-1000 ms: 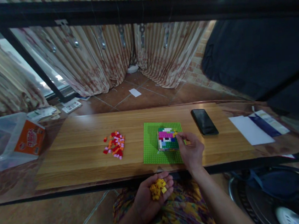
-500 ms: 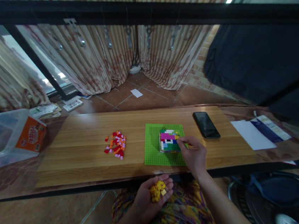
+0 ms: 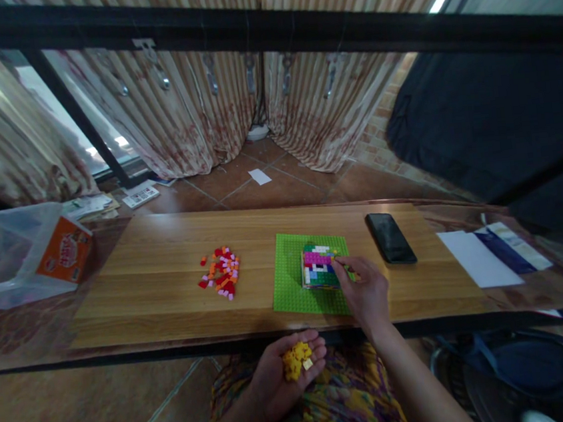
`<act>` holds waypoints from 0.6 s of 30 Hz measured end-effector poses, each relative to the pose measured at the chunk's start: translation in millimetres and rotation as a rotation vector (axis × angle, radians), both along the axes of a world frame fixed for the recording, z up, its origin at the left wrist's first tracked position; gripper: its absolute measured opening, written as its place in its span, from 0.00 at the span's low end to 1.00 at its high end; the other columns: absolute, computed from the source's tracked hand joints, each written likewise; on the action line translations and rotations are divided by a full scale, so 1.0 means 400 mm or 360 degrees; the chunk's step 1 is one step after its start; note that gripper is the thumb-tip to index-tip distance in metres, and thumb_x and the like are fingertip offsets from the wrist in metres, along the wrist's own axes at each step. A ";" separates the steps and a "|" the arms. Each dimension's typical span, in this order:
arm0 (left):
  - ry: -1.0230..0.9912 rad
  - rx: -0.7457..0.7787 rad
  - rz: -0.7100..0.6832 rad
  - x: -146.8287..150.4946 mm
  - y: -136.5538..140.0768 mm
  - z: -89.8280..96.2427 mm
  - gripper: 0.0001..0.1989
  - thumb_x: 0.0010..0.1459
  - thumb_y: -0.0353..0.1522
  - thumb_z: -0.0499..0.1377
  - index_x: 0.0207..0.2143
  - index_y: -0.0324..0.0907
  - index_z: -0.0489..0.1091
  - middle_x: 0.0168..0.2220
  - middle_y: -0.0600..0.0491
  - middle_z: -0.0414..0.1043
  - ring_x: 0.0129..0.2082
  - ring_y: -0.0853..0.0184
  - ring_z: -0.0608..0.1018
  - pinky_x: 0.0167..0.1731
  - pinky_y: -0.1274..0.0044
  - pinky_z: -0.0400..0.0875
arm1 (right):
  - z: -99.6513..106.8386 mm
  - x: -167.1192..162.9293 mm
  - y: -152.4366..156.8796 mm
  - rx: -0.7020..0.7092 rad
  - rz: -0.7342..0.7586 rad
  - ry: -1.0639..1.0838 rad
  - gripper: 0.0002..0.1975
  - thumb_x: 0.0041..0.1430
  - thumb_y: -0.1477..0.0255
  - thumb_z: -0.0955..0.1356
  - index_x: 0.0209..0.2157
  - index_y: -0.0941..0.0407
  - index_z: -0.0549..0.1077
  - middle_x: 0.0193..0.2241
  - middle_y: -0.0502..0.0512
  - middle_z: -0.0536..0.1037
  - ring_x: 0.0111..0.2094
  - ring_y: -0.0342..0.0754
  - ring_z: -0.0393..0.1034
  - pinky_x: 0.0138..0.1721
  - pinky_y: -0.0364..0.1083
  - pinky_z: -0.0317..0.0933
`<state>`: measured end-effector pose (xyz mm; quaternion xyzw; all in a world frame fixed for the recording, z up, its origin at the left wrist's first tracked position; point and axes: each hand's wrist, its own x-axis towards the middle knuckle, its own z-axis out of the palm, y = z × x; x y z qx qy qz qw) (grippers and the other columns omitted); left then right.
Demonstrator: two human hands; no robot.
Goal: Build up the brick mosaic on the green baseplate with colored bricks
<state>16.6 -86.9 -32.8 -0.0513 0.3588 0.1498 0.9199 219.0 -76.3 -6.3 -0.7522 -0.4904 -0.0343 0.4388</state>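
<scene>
My left hand [image 3: 279, 378] lies palm up below the table edge, its fingers slightly curled around a small heap of yellow toy bricks [image 3: 295, 360]. One brick in that heap looks paler. On the table, a green baseplate [image 3: 288, 291] carries a low multicoloured brick build [image 3: 319, 269] with magenta, white, blue and green pieces. My right hand [image 3: 367, 288] reaches over the plate's right side, thumb and forefinger pinched at the build's upper right edge. A bit of yellow brick [image 3: 335, 255] shows at these fingertips, mostly covered by them.
Loose red, orange and pink bricks [image 3: 223, 271] lie left of the plate. A black phone [image 3: 390, 238] rests to the right, with papers [image 3: 478, 259] beyond it. At far left stands a clear plastic bin [image 3: 14, 256]. A dark bar [image 3: 262, 28] crosses above the table.
The camera view has shifted slightly. The right fingertips stay at the build's upper right edge, and less yellow shows beside them. The left hand still holds its yellow bricks.
</scene>
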 end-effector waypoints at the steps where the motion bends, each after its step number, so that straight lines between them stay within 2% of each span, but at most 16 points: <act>1: 0.0008 -0.0003 0.0002 0.000 0.000 0.001 0.16 0.52 0.27 0.56 0.45 0.31 0.69 0.37 0.42 0.75 0.37 0.63 0.77 0.44 0.71 0.67 | -0.002 0.000 -0.003 -0.0010 0.0018 0.0003 0.12 0.56 0.63 0.65 0.34 0.55 0.76 0.31 0.56 0.76 0.34 0.49 0.70 0.36 0.49 0.63; 6: 0.0024 -0.0004 -0.0019 0.000 0.003 0.007 0.15 0.52 0.27 0.56 0.44 0.30 0.69 0.38 0.42 0.75 0.37 0.64 0.77 0.44 0.71 0.67 | -0.008 0.010 -0.016 -0.0081 0.0127 0.0060 0.12 0.56 0.67 0.64 0.40 0.56 0.74 0.35 0.56 0.75 0.33 0.48 0.69 0.35 0.48 0.64; 11: -0.0003 0.0012 -0.0010 0.000 0.002 0.010 0.14 0.53 0.28 0.56 0.42 0.30 0.70 0.38 0.42 0.75 0.36 0.64 0.77 0.44 0.72 0.67 | -0.001 0.024 -0.011 -0.0157 0.0170 0.0142 0.10 0.56 0.69 0.64 0.38 0.56 0.74 0.34 0.55 0.74 0.31 0.46 0.69 0.33 0.46 0.64; 18: -0.0012 0.0047 -0.0015 0.000 -0.001 0.010 0.14 0.53 0.29 0.57 0.42 0.30 0.70 0.37 0.42 0.75 0.36 0.64 0.77 0.44 0.72 0.67 | -0.006 0.031 0.001 -0.0087 0.0156 0.0213 0.08 0.56 0.68 0.65 0.34 0.56 0.74 0.31 0.54 0.75 0.29 0.46 0.68 0.32 0.45 0.63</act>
